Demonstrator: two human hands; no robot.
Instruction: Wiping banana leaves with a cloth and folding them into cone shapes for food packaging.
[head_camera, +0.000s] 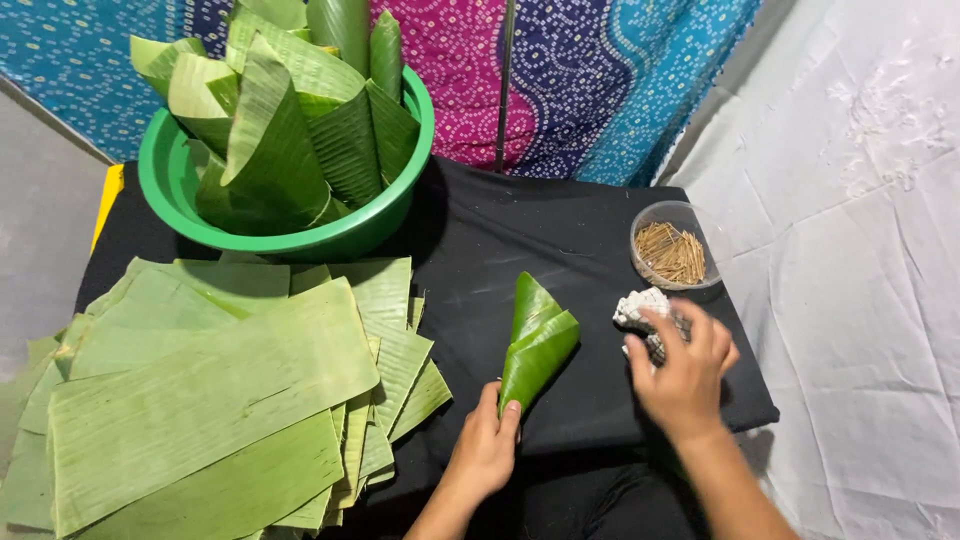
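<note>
One glossy leaf cone (537, 350), ribbed

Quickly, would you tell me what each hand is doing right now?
Left hand: closed, holding the leaf cone.
Right hand: on a whitish lump; grip cannot be told.

No packages, labels, signs or screens show anywhere here
</note>
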